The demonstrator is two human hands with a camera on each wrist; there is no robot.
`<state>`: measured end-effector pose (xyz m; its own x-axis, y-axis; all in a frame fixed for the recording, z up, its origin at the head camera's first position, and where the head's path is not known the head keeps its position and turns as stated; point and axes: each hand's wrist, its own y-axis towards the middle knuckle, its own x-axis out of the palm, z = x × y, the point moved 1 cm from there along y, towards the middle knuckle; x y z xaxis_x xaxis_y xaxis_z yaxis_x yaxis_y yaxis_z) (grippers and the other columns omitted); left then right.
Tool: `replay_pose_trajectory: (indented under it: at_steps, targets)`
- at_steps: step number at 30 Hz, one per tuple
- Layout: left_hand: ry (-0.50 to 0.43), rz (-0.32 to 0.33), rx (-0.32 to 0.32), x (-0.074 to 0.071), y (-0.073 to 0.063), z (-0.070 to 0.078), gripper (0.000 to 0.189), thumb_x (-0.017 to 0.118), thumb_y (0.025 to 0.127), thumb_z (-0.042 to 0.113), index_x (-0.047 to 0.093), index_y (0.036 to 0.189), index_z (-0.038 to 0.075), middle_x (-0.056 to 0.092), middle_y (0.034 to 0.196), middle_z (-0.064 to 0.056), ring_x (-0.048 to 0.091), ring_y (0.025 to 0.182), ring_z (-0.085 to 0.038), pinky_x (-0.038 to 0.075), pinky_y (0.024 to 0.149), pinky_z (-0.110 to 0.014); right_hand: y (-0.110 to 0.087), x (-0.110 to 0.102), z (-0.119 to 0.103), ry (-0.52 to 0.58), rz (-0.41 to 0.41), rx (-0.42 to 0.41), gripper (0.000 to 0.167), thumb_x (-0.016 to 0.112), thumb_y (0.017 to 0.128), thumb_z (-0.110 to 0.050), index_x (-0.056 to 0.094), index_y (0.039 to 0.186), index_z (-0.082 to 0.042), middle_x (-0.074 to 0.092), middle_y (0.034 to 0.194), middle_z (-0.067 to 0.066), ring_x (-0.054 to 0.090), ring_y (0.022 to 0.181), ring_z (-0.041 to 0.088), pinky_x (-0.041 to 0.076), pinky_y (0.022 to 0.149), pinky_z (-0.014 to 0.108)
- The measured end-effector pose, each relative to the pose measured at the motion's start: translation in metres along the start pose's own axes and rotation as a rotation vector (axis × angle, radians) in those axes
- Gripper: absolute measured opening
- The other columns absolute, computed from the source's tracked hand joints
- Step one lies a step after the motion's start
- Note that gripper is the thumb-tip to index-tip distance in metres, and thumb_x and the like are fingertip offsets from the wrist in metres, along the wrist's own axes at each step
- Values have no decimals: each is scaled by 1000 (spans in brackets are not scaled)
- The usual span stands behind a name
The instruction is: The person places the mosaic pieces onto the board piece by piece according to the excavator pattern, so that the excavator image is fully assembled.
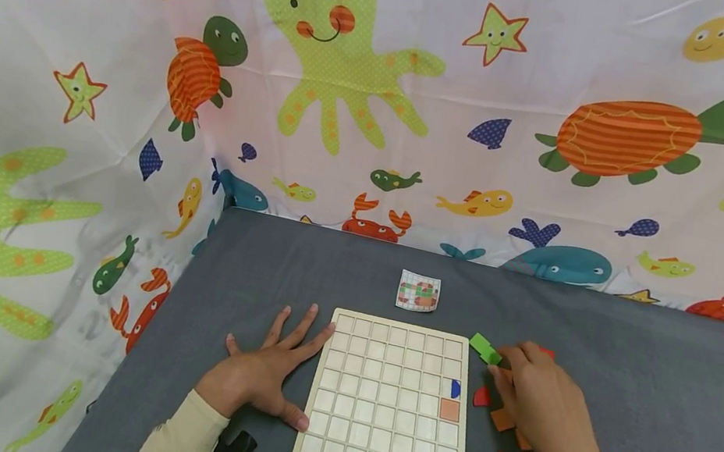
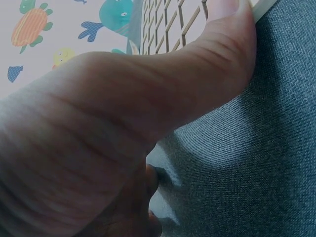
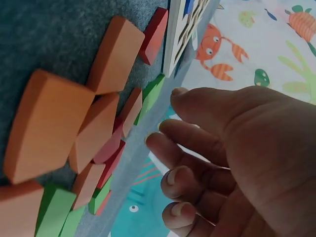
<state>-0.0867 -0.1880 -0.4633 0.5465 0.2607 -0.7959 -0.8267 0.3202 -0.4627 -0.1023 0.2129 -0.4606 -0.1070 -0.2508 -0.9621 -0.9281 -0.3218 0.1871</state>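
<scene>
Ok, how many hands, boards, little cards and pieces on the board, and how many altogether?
Hands: 2 (left hand, right hand)
Board: 1
Little card: 1
Pieces on the board: 2 (blue piece, pale orange piece)
Total: 6

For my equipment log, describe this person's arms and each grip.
The sleeves are plain, long and cream. The left grip and right grip are bare hands: no gloves or rings show. A black object shows beside the left sleeve, perhaps a wrist camera.
</scene>
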Motion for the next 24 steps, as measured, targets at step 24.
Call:
replay_pose_trajectory:
  at_steps: [24]
  targets:
    - [9, -7, -14, 1, 1, -1, 140, 96, 59, 66, 10, 169, 50, -10, 178, 12, -16, 163, -33, -3, 94, -99, 14, 15, 4, 24, -43, 82, 30, 87, 88, -14, 76, 111, 2, 65, 101, 15, 61, 67, 20, 57, 53, 44]
